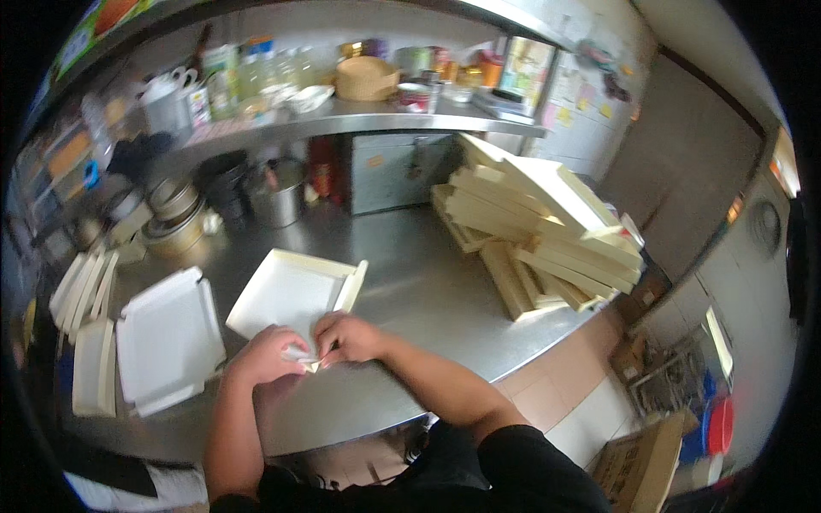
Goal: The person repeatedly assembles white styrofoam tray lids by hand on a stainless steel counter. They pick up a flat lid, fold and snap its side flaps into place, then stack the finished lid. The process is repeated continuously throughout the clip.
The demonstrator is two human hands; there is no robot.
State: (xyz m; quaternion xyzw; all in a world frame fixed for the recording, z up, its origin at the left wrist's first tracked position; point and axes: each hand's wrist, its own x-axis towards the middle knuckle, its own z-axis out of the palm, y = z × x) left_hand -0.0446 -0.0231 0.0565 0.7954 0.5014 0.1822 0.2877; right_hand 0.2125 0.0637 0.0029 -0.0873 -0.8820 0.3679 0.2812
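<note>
A shallow cardboard tray [286,292], white inside with cream walls, lies on the steel counter in front of me. Its far and right walls stand up. At its near corner my left hand [267,355] is closed on the cardboard, fingers bent over the edge. My right hand [349,339] pinches the same corner from the right, so the fold between the fingers is partly hidden. To the left lies a second white cardboard blank [169,340] with low, partly raised edges and corner tabs. Beside it rest narrow cream cardboard pieces [94,368].
A tall, uneven pile of cream cardboard trays [530,231] fills the counter's right end. Metal pots [175,205], a steel container [282,201] and a grey metal box [398,175] stand at the back. Above runs a shelf [342,117] with bottles and a woven basket [366,79].
</note>
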